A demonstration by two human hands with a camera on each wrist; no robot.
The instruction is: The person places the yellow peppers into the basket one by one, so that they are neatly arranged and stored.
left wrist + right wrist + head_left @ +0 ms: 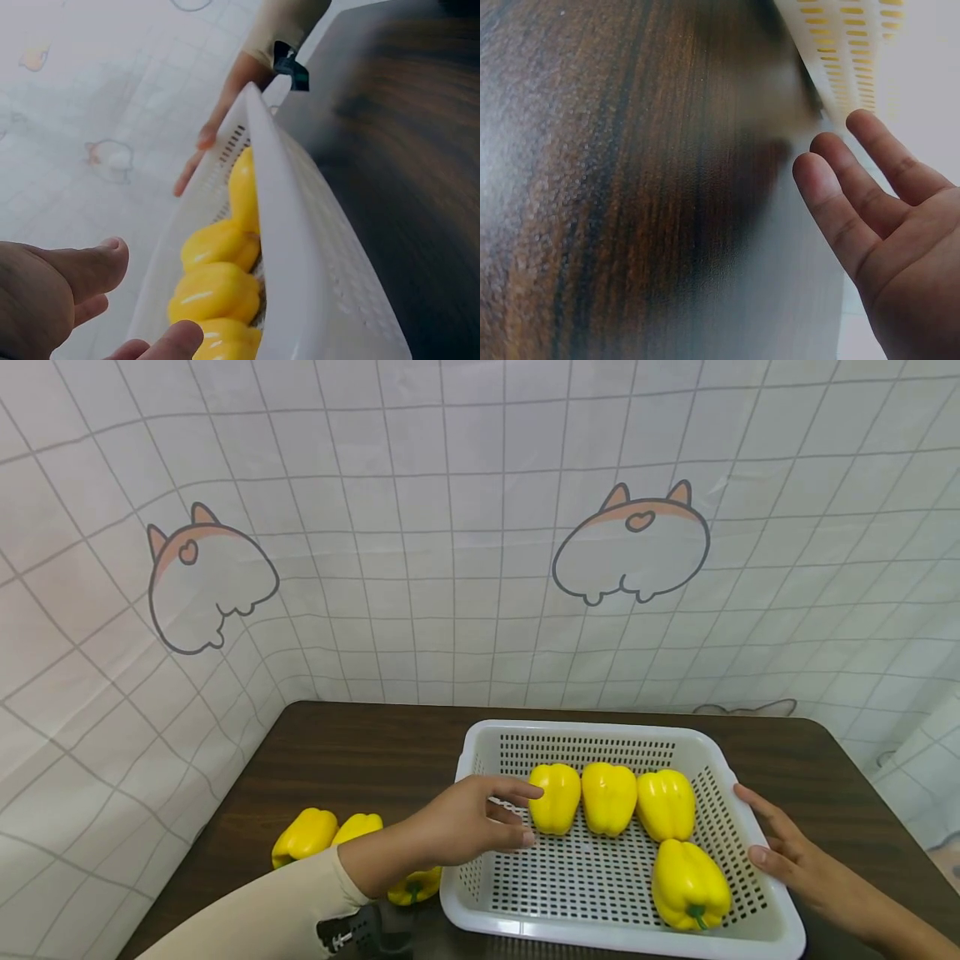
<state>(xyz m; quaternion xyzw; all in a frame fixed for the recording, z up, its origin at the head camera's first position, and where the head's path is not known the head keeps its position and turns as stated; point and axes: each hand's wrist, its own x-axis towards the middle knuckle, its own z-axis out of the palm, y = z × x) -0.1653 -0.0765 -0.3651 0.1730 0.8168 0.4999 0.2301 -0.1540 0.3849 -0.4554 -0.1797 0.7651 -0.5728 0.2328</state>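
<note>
A white perforated plastic basket (570,893) holds several yellow bell peppers: a row along its back, with the leftmost pepper (555,806), and one nearer pepper (688,887) at the front right. Over the basket's left side reaches my left hand (480,818), thumb and fingers apart with nothing between them, fingertips right at the leftmost pepper in the head view. At the basket's right rim my right hand (795,860) rests its fingers and thumb along the outside. The right wrist view shows those fingers (855,180) extended beside the basket wall (840,52).
Left of the basket, on the dark wood table (360,752), lie more bell peppers (306,835), partly hidden by my left forearm. A white gridded curtain (420,610) with cartoon animal prints hangs behind and beside the table.
</note>
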